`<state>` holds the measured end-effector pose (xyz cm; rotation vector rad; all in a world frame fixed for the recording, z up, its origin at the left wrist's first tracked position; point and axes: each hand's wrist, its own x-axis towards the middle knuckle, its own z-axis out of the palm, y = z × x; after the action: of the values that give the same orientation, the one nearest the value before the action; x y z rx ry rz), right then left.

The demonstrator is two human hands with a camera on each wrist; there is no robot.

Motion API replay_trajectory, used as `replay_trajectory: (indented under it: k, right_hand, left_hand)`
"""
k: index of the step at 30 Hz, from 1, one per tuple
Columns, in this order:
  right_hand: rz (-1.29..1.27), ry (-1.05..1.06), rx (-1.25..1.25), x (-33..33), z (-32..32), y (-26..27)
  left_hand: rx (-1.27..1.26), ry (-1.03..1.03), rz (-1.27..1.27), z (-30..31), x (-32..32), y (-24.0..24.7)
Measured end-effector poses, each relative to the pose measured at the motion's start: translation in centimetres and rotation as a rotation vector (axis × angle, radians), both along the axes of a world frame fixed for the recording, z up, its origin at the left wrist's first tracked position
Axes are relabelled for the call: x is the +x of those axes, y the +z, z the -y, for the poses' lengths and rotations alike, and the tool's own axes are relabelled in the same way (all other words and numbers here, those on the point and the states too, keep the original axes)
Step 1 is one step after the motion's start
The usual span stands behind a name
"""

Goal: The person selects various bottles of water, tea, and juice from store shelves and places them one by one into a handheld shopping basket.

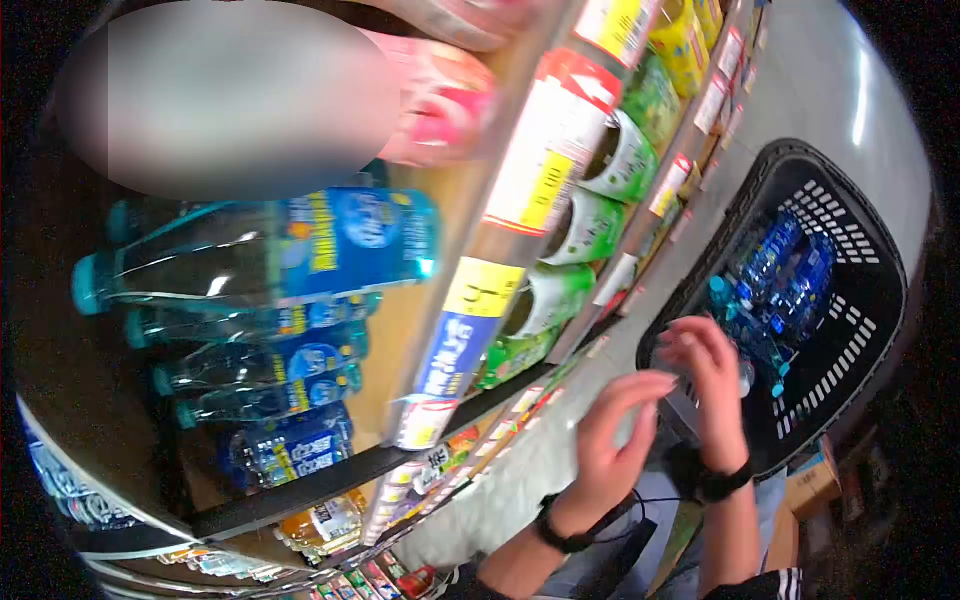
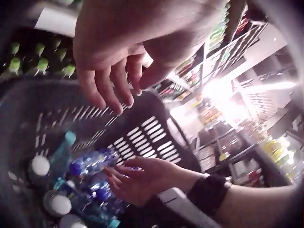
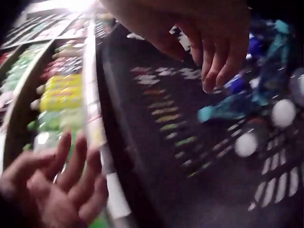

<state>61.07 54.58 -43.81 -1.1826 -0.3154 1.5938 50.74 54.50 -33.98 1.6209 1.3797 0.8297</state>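
Note:
My left hand (image 1: 612, 435) is held out between the shelf and the basket, fingers loosely bent and nothing in its grasp. Beside it, my right hand (image 1: 708, 375) hangs over the near side of a black shopping basket (image 1: 893, 320), its fingers relaxed and holding nothing. Inside the basket lie several clear bottles with blue labels (image 1: 812, 272) and teal-capped bottles (image 3: 228, 109). White-capped bottles (image 2: 58, 204) stand along one side in the left wrist view. Both wrists wear dark bands.
Blue-labelled water bottles (image 1: 350, 240) line the shelf at left, with a pink-wrapped item (image 1: 440, 100) above them. Price tags (image 1: 545, 150) run along the shelf edge. Green-labelled bottles (image 1: 580, 225) fill farther shelving. A cardboard box (image 1: 812, 482) lies beside the basket.

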Motion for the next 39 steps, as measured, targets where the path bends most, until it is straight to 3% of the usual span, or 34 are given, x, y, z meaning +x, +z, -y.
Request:
replay_trajectory:
  k: [1,3,6,9,12,16,21,23,26,27,29,31,34,36,39]
  right_hand:
    - [-0.026,0.024,0.073,-1.4,-0.9,3.5]
    - [-0.035,0.071,0.191,-3.7,-2.2,8.8]
    - [0.166,0.004,0.502,-6.3,-4.4,14.0]
    - [0.363,-0.058,0.791,-7.4,-7.2,18.0]
    - [0.469,-0.105,0.841,-8.4,-10.0,20.2]
    - [0.540,0.069,0.745,-7.9,-11.7,20.6]
    - [0.543,0.029,0.863,-7.9,-11.5,19.2]
    - [0.494,0.094,0.849,-7.3,-11.1,19.2]
    - [0.395,0.059,0.926,-7.0,-10.7,19.1]
    - [0.354,0.045,0.943,-6.7,-10.3,19.1]
    - [0.248,0.135,0.999,-5.0,-9.1,19.5]
    - [0.142,-0.009,1.050,-4.4,-7.6,20.2]
    - [0.062,0.215,1.060,1.1,-4.6,20.7]
    - [-0.199,0.182,0.913,3.8,-2.8,19.5]
    - [0.105,0.369,0.675,9.9,-0.5,15.4]
  left_hand:
    - [0.133,0.004,-0.074,-0.3,-1.3,3.1]
    - [0.360,0.249,-0.007,-0.9,-3.0,7.0]
    - [0.565,0.414,-0.023,-3.8,-4.8,11.9]
    - [0.674,0.496,-0.117,-7.2,-5.4,15.1]
    - [0.653,0.484,-0.093,-9.6,-5.3,16.5]
    - [0.569,0.441,-0.096,-11.4,-4.6,16.7]
    - [0.496,0.520,0.071,-11.8,-4.5,16.9]
    - [0.555,0.576,0.029,-10.8,-5.0,16.4]
    - [0.687,0.455,0.056,-9.0,-4.0,14.7]
    - [0.745,0.496,-0.082,-8.3,-3.2,14.2]
    - [0.795,0.491,-0.120,-7.0,-0.8,14.5]
    - [0.875,0.463,-0.141,-6.0,0.9,14.4]
    - [0.897,0.401,-0.158,-4.6,4.0,13.7]
    - [0.829,0.343,-0.154,-3.5,5.2,12.8]
    - [0.522,0.286,-0.094,-2.1,7.7,10.4]
